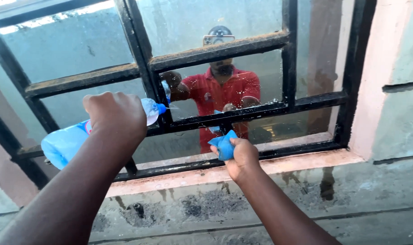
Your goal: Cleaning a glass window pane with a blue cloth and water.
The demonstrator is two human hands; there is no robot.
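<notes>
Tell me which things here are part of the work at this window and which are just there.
In use:
- plastic bottle, gripped by the left hand, blue cap toward the glass
- blue cloth, bunched in the right hand
- window glass behind black metal bars

Just there:
- pink window sill
- stained grey wall below
- pink wall edge at right

The bottle [68, 141] is thin, clear plastic with a soft sheen, its blue cap [161, 108] smooth and glossy. The cloth [224, 145] is blue, soft and matt, bunched into folds. The window bars [215, 51] are black painted metal, dusty and rough on their upper faces. The glass [70, 45] is glossy and mirror-like but smeared. The sill [301, 162] is matt pink plaster, and the wall [351, 195] below is rough, stained, wet-looking cement.
</notes>
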